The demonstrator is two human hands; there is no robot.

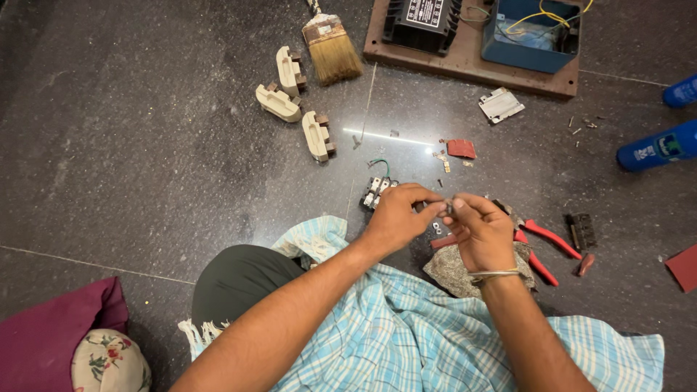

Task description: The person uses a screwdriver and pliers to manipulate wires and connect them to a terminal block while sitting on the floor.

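Checked blue cloth point(406, 327) over lap, left hand point(396, 216) and right hand point(481, 231) fingertips pinching tiny metal part point(448, 207), red-handled pliers point(541, 243) beside, dark stone floor point(145, 145).

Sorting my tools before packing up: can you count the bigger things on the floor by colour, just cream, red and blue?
Cream fuse carriers: 3
Red: 3: pliers, small pad, sheet at the right edge
Blue: 3: box, two cans
Total: 9
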